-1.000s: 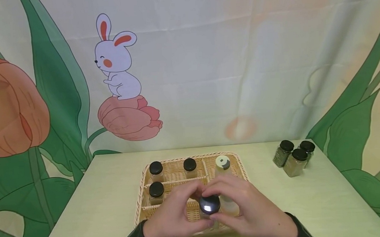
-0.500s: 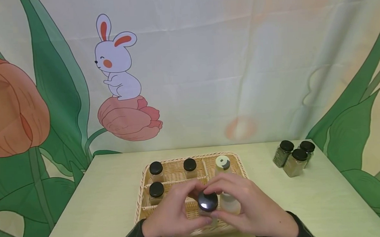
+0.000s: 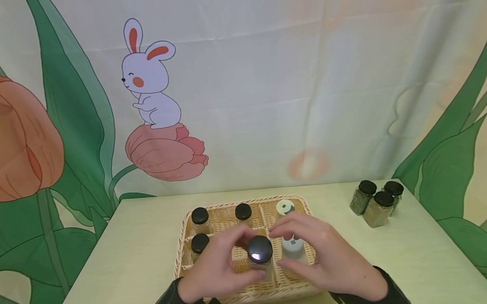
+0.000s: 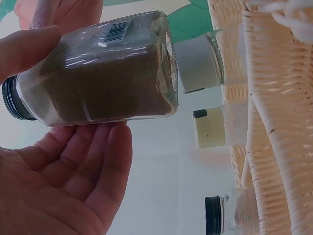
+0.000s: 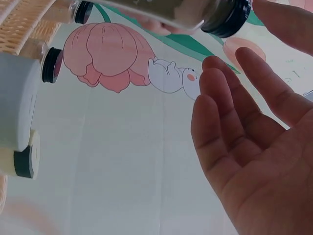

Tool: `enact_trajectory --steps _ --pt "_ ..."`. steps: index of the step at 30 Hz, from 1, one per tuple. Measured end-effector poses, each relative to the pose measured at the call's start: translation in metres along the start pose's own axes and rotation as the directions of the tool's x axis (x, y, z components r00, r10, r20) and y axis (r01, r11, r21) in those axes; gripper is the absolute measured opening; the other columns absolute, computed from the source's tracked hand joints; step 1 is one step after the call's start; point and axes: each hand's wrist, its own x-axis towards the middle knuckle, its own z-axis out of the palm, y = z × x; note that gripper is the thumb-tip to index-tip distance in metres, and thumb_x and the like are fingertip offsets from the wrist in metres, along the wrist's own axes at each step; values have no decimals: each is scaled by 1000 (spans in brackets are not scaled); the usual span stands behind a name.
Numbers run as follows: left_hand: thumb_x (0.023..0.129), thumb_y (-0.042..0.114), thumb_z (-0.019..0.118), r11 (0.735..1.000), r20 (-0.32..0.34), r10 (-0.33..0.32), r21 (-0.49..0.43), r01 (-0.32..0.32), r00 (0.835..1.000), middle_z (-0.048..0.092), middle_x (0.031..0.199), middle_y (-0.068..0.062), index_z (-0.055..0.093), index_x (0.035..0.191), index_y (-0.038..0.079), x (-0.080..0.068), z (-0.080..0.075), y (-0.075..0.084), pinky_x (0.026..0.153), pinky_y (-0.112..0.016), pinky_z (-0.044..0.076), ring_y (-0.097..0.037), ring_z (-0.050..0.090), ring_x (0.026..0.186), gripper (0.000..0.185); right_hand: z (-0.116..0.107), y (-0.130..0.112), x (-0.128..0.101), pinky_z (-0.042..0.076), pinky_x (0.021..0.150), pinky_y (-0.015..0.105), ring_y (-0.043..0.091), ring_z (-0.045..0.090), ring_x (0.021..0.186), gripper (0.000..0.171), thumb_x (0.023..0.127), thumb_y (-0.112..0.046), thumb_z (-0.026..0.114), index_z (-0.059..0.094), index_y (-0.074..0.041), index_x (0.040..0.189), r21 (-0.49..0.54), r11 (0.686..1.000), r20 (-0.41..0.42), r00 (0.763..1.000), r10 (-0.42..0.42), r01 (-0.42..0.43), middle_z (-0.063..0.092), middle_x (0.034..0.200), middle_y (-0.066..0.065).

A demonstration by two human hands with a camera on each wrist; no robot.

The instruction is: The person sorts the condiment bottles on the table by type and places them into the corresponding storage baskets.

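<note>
My left hand (image 3: 222,268) holds a square glass spice jar (image 3: 260,255) with a black lid, above the front middle of a wicker basket (image 3: 182,250). In the left wrist view the jar (image 4: 102,78), full of brown powder, is pinched between the thumb and fingers of that hand (image 4: 63,186). My right hand (image 3: 321,257) hovers just right of the jar, over a white-capped bottle (image 3: 293,246). The right wrist view shows this hand (image 5: 254,161) with relaxed fingers holding nothing, the jar (image 5: 166,10) just beyond its fingertips.
The basket also holds three black-lidded jars (image 3: 199,216) (image 3: 243,211) (image 3: 200,243) and another white-capped bottle (image 3: 285,207). Three green-filled jars (image 3: 374,200) stand at the table's far right corner. A printed backdrop hangs behind the table.
Both hands have carried the jar away from me, over the basket's front middle. The right hand's fingers have come off the jar.
</note>
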Motion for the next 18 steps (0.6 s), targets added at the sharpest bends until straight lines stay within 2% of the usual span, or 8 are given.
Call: enact_trajectory --steps 7,18 --pt "78 27 84 995 1 -92 43 92 996 62 101 13 56 113 28 -7 -2 -19 81 -31 53 -7 63 91 45 -9 7 0 48 78 20 8 58 94 50 78 -7 82 61 -19 122 2 999 -19 999 48 -48 61 115 -7" --pt "78 36 83 976 -29 -188 108 190 982 63 101 16 57 110 30 -8 -12 -28 80 -35 53 -6 63 90 42 -24 27 -8 46 75 19 4 56 90 52 78 -12 83 60 -26 123 -107 984 -43 989 141 -144 60 114 -13"
